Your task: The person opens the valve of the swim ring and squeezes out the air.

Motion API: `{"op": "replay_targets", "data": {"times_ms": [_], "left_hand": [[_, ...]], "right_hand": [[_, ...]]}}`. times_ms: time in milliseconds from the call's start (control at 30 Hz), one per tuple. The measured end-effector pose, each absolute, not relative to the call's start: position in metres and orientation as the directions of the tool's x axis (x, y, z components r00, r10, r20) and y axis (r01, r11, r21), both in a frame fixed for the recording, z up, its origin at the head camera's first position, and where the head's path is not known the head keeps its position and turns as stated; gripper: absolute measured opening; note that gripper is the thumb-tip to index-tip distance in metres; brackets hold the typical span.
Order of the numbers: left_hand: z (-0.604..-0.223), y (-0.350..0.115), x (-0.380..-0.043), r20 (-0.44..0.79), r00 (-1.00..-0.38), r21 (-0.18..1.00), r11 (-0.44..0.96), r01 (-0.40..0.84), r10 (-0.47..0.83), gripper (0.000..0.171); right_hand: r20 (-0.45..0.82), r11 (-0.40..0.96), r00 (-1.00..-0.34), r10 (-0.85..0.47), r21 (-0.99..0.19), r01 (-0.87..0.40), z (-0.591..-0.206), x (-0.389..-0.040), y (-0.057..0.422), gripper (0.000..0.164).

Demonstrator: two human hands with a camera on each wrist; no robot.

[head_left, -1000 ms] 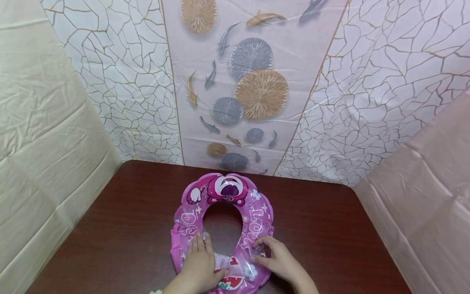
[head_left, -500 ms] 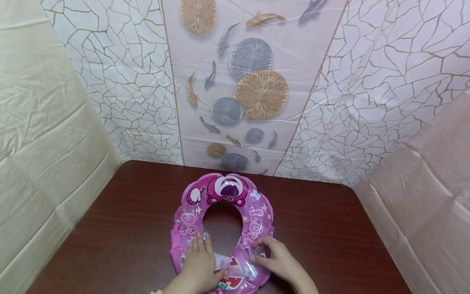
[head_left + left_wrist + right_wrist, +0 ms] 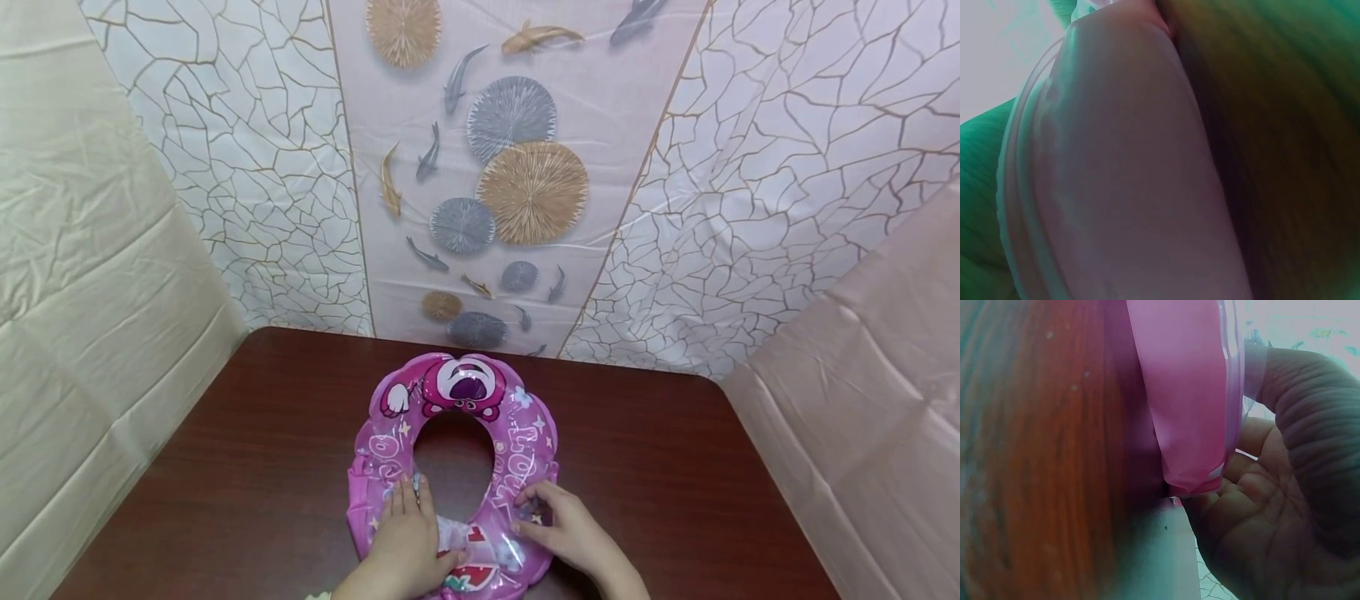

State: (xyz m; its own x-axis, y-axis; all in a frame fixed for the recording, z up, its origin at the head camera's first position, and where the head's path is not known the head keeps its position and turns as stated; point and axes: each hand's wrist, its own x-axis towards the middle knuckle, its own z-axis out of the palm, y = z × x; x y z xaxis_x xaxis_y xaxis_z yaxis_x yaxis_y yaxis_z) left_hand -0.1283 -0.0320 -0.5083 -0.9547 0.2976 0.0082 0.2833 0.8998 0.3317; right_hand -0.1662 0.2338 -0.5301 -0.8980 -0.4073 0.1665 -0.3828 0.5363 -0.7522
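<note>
A pink inflatable swim ring [image 3: 525, 425] lies on the table, printed with a cartoon bear at its far side and a strawberry at its near side. My left hand [image 3: 408, 542] rests on the ring's near left part, fingers extended and thumb spread across it. On its near right part, my right hand [image 3: 566, 525] touches the top with loosely bent fingers, thumb and forefinger apart. In the right wrist view, the fingers of my right hand [image 3: 1260, 487] lie beside the ring's pink side [image 3: 1188, 394]. The left wrist view shows the ring's pale side [image 3: 1129, 156] close up; no fingers are discernible there.
The dark brown wooden table [image 3: 240, 467] extends around the ring. Patterned cloth [image 3: 255, 167] with fish and round motifs hangs behind it. A cream cloth [image 3: 90, 317] stands along the left and a pinkish cloth [image 3: 862, 333] along the right.
</note>
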Motion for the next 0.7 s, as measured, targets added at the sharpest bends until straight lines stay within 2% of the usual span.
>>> {"op": "replay_targets", "data": {"times_ms": [700], "left_hand": [[-0.5080,-0.0320,-0.1282,-0.003,-0.957,0.343,0.899,0.271,0.290,0.109]], "right_hand": [[0.177,0.539,-0.894,-0.412,-0.744,-0.396,-0.5287,-0.1653,0.2333,0.024]]}}
